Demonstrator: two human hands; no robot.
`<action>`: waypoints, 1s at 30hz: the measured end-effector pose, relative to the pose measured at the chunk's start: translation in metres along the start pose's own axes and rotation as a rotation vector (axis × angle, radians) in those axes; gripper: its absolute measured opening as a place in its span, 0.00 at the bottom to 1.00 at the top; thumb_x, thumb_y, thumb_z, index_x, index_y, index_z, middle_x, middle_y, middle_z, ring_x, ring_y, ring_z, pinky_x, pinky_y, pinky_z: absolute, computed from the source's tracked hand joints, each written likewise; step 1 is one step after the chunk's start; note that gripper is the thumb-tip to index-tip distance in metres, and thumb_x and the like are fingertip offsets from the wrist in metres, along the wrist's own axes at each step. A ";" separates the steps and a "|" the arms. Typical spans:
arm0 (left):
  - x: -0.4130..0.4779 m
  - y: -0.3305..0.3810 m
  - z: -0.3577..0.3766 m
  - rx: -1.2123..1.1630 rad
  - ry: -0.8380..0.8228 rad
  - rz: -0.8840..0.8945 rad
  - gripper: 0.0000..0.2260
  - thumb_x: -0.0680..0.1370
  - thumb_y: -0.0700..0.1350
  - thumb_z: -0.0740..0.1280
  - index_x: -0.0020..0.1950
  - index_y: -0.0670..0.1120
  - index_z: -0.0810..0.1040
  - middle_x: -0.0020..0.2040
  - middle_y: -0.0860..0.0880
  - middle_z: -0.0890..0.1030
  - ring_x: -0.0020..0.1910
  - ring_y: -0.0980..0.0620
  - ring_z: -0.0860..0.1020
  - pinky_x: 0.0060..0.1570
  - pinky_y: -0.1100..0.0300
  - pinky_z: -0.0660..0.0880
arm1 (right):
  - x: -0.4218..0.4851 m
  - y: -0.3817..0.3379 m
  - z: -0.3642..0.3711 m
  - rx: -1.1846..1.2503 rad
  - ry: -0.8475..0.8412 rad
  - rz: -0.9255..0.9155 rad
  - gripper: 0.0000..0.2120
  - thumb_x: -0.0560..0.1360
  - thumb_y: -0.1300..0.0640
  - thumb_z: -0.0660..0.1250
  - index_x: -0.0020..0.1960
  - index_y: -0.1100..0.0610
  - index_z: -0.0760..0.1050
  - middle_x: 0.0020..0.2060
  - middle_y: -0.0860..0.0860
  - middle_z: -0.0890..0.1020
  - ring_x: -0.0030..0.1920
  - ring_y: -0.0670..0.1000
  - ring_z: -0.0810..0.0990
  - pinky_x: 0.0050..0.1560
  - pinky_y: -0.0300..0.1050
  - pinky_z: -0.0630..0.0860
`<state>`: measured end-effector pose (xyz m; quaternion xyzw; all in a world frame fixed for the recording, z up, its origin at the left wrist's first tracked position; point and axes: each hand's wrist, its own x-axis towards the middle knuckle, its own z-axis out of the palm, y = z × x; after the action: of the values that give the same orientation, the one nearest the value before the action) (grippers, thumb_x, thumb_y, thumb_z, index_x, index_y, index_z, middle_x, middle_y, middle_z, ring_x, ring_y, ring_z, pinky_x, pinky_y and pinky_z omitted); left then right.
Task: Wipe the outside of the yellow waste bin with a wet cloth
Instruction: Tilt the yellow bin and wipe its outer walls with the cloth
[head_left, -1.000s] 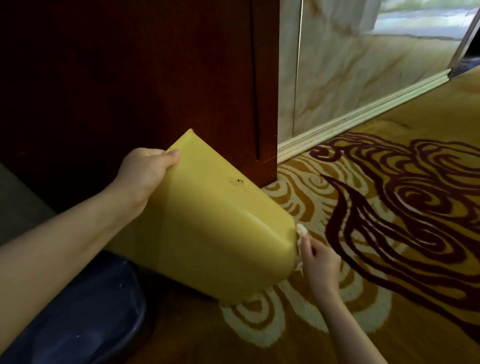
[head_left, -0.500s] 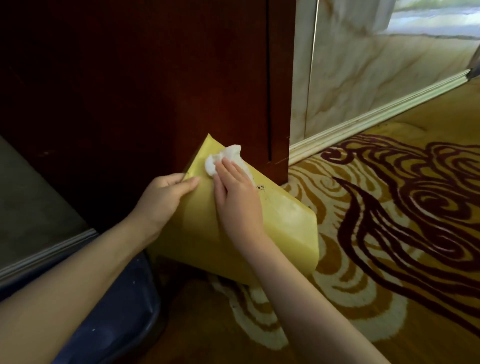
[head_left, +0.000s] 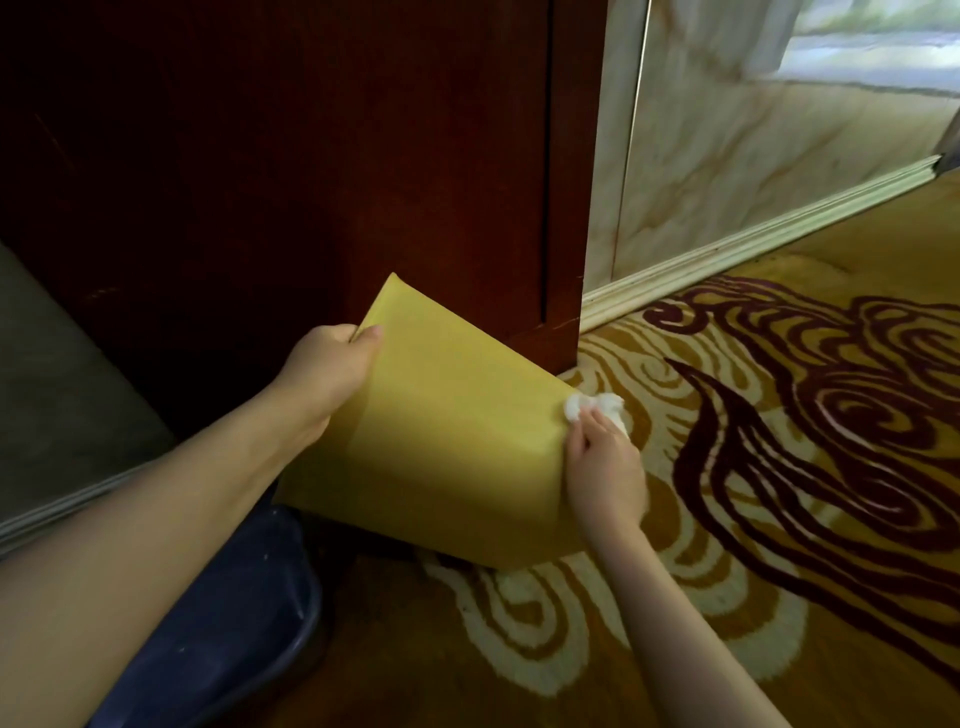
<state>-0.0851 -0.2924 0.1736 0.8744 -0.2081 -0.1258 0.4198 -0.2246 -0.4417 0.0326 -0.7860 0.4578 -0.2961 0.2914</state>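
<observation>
The yellow waste bin (head_left: 447, 436) is tipped on its side above the carpet, its base end pointing right and its rim up at the left. My left hand (head_left: 327, 371) grips the rim, thumb on the outer wall. My right hand (head_left: 605, 467) presses a small white wet cloth (head_left: 595, 408) against the bin's right edge near the base; the fingers cover part of the cloth. The bin's opening and inside are hidden.
A dark red wooden cabinet (head_left: 311, 156) stands right behind the bin. A marble wall with a pale skirting board (head_left: 753, 244) runs to the right. Patterned yellow and maroon carpet (head_left: 779, 467) covers the floor. A dark blue container (head_left: 223, 623) sits under my left forearm.
My right hand with the cloth has slid from the bin's upper rim down along its side to the right edge near the base. My left hand keeps its hold on the rim.
</observation>
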 end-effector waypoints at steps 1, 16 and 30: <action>-0.001 -0.001 0.000 -0.006 0.002 0.005 0.21 0.81 0.50 0.54 0.71 0.42 0.68 0.67 0.41 0.74 0.66 0.41 0.71 0.66 0.45 0.68 | 0.000 0.011 -0.002 -0.007 0.019 0.037 0.17 0.80 0.54 0.56 0.67 0.56 0.71 0.65 0.52 0.76 0.64 0.51 0.74 0.61 0.48 0.71; 0.004 -0.018 -0.007 -0.048 0.034 0.020 0.19 0.81 0.51 0.54 0.65 0.42 0.73 0.48 0.48 0.79 0.48 0.50 0.76 0.42 0.61 0.69 | 0.005 0.050 -0.028 0.579 0.171 0.510 0.07 0.76 0.52 0.65 0.51 0.51 0.80 0.47 0.52 0.83 0.47 0.52 0.81 0.48 0.49 0.79; 0.008 -0.024 -0.009 -0.073 0.042 0.024 0.18 0.80 0.52 0.55 0.63 0.44 0.75 0.44 0.49 0.78 0.43 0.52 0.76 0.37 0.60 0.69 | 0.016 -0.031 -0.077 0.937 -0.086 0.438 0.11 0.72 0.56 0.69 0.31 0.51 0.79 0.35 0.47 0.80 0.44 0.49 0.79 0.52 0.48 0.76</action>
<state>-0.0680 -0.2770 0.1601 0.8585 -0.2049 -0.1098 0.4572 -0.2575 -0.4571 0.1085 -0.4684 0.4177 -0.3688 0.6857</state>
